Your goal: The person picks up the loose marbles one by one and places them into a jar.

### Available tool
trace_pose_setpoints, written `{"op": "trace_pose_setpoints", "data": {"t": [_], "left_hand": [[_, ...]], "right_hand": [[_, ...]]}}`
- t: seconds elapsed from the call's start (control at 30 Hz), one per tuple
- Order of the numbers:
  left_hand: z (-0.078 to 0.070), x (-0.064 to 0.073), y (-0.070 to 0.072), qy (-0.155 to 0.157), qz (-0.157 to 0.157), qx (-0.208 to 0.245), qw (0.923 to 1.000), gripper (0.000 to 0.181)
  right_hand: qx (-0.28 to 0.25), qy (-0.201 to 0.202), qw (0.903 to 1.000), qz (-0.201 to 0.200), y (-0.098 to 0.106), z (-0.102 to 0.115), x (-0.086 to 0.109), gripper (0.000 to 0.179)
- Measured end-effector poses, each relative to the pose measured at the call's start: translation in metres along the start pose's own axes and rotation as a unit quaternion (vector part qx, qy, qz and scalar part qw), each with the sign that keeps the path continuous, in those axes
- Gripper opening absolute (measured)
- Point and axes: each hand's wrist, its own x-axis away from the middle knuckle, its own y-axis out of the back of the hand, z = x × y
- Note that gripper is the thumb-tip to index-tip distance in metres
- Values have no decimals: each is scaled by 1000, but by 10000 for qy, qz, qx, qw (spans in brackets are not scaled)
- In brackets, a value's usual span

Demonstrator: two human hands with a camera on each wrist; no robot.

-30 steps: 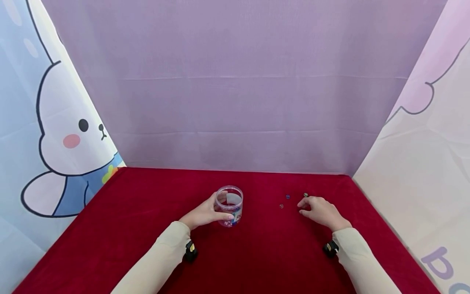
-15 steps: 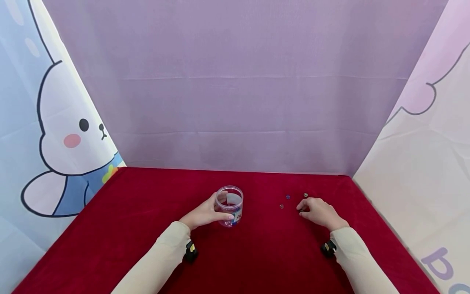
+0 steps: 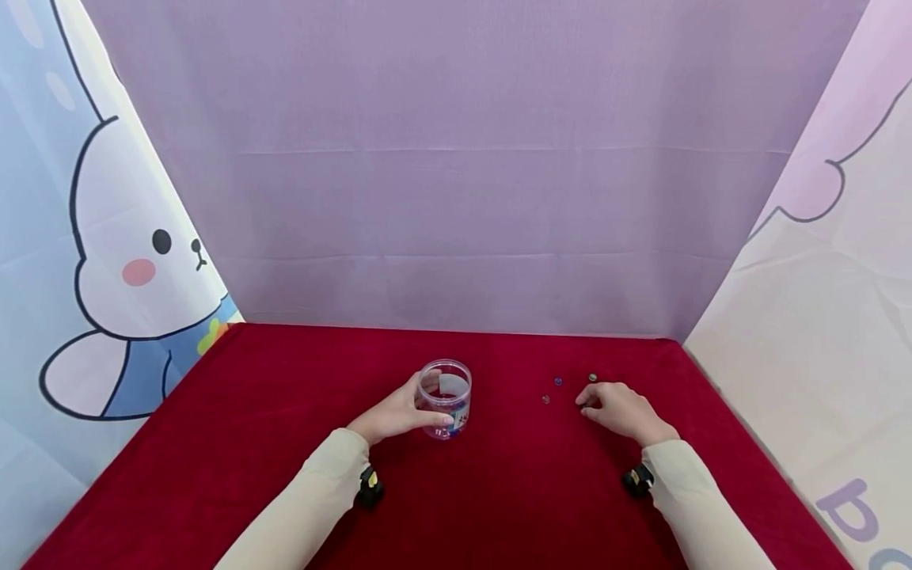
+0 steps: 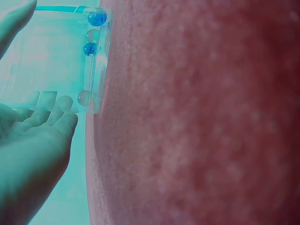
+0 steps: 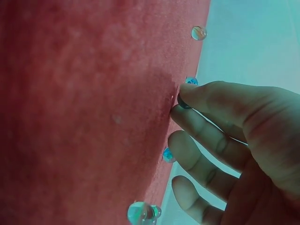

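My left hand point(image 3: 408, 413) grips a clear plastic jar point(image 3: 461, 396), its thumb across the near side and the other fingers round the far side. The jar stands upright on the red cloth, its mouth uncovered. Blue and clear marbles point(image 4: 97, 18) lie at its bottom in the left wrist view. Over to the right, my right hand point(image 3: 621, 412) is low at the cloth. Its thumb and index finger pinch a dark marble point(image 5: 183, 102), mostly covered by the fingertips. The remaining fingers are loosely bent, apart from it.
Loose on the cloth near the right hand are a blue marble point(image 3: 559, 381), a reddish clear marble point(image 3: 546, 400) and a greenish marble point(image 3: 593, 378). Red cloth point(image 3: 499, 491) covers the table. A lilac curtain point(image 3: 456, 198) hangs behind, with printed sheets at both sides.
My right hand has shifted slightly left, and its thumb and index finger have come together on the dark marble. The left hand and the jar have stayed in place.
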Motion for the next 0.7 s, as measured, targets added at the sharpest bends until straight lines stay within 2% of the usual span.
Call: {"op": "trace_pose_setpoints", "data": {"t": [0.33, 0.7], "left_hand": [[2, -2, 2, -76, -3, -65, 9999, 88], [0, 0, 0, 32, 23, 21, 10000, 87]], "right_hand": [[-25, 75, 10000, -31, 5, 1, 0, 12], [-251, 285, 9992, -133, 9, 7, 2, 11]]}}
